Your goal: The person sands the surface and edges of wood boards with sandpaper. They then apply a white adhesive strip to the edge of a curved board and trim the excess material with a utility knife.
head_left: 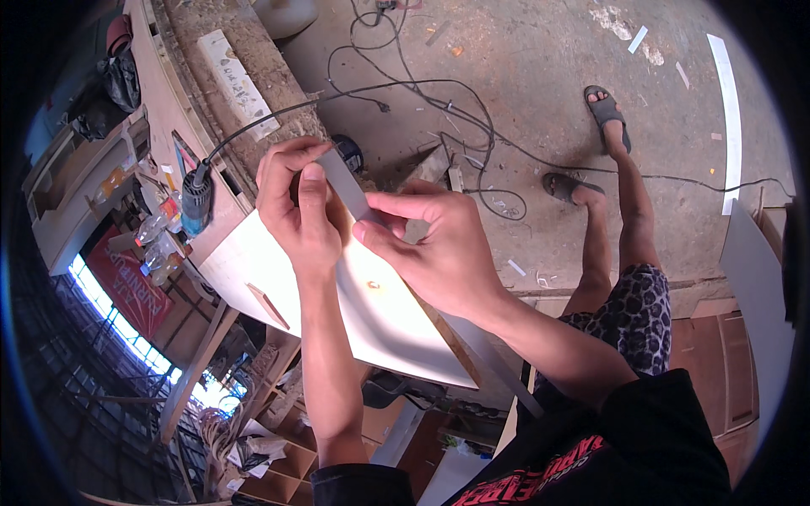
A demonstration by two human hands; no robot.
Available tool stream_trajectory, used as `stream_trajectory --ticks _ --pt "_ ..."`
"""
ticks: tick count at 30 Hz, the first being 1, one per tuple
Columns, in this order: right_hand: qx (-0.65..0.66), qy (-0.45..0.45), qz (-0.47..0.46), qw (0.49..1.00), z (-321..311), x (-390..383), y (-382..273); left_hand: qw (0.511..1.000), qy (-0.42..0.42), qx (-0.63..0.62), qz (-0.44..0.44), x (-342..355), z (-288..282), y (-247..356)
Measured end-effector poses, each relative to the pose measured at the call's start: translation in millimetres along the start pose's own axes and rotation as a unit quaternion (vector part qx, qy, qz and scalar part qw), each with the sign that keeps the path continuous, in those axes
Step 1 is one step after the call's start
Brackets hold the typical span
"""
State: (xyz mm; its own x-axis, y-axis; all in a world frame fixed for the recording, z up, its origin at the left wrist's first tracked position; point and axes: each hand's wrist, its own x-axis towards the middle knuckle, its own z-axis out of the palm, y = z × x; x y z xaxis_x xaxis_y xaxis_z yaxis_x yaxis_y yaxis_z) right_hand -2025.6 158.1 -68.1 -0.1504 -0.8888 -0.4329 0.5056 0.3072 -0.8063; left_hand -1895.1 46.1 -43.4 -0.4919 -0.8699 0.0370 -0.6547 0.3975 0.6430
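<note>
Concrete floor (pixel 540 51), upper and right frame: dusty, with black cables (pixel 439 93) looping across it and pale offcut strips (pixel 727 110) near the right rim.

Table (pixel 245 59), upper left running to centre: rough chipboard top with a pale edge; we note a long white block (pixel 236 80) lying on it.

White panel (pixel 380 312), centre frame: flat, resting on the table's near end and jutting toward the lower middle, with a small brownish mark near its middle and a thin wooden sliver (pixel 268 305) at its left edge.

Our legs, right of centre: patterned shorts (pixel 633 312), sandalled feet (pixel 607 110) on the floor.

Power tool (pixel 196 202), left of centre: dark body, blue base, cable leading off upward.

Left hand (pixel 297 211), centre: closed, thumb and fingers pinching the upper end of a thin grey strip (pixel 344 187).

Right hand (pixel 430 244), just right of it: closed, fingertips gripping the strip's lower end.

The grey strip sits between both our hands, held above the white panel, slanting from upper left to lower right.
</note>
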Motion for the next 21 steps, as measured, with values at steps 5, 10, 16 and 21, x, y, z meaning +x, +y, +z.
stream_trajectory --ticks 5,10,16,21 --pt "0.024 0.024 -0.031 0.999 6.4 1.3 3.1 1.0 0.005 -0.003 -0.005 -1.9 0.8 -1.1" --pt "-0.007 -0.024 -0.047 0.999 -3.7 -1.4 9.2 0.999 0.003 -0.03 -0.019 -2.0 0.3 -5.0" --pt "0.025 -0.052 0.053 0.997 -14.6 -31.4 9.9 0.999 -0.008 -0.04 -0.013 -3.0 -0.7 -5.5" --pt "0.003 -0.035 0.008 0.999 -8.3 -34.9 14.3 1.0 0.002 0.002 0.013 -3.6 0.9 0.1"
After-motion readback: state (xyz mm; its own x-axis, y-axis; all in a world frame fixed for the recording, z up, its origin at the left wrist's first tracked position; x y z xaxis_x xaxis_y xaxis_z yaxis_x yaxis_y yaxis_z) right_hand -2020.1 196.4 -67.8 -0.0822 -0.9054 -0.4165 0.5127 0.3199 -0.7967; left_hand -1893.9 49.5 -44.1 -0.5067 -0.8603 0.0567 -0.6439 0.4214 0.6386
